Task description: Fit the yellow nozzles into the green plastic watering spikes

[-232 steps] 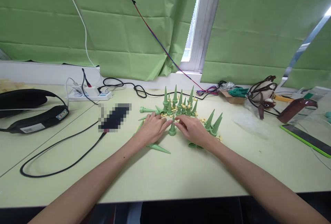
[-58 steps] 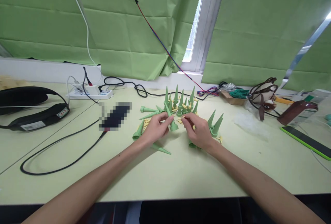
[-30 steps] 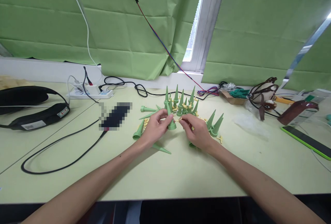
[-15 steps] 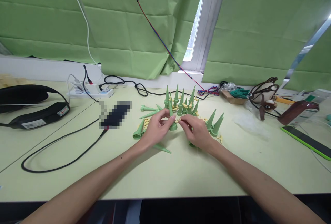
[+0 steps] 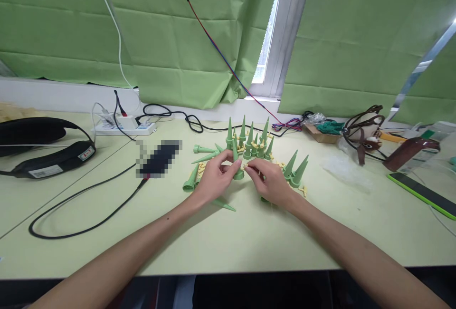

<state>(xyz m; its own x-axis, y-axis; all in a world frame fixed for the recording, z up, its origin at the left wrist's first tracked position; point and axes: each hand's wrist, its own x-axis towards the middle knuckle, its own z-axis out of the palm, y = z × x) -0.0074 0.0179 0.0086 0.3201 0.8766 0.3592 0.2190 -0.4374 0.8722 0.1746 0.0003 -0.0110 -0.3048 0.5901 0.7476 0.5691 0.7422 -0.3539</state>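
Observation:
My left hand (image 5: 218, 175) is closed around a green plastic watering spike (image 5: 238, 175), held with its point up and its wide base down. My right hand (image 5: 270, 179) pinches a small yellow valve (image 5: 245, 167) right beside that spike; whether the two touch is hard to tell. Behind my hands stand several more green spikes (image 5: 248, 145), points up, with yellow valves among them. On the left, other spikes (image 5: 205, 157) lie on their sides. Two upright spikes (image 5: 299, 174) are right of my right hand, near a loose yellow valve (image 5: 304, 190).
The pale table (image 5: 221, 247) carries a black cable (image 5: 71, 236) and a power strip (image 5: 124, 130) on the left. A black headset-like strap (image 5: 60, 159) lies at far left. To the right are a green-edged phone (image 5: 423, 195), a brown bottle (image 5: 409, 154) and clear plastic film (image 5: 347, 171).

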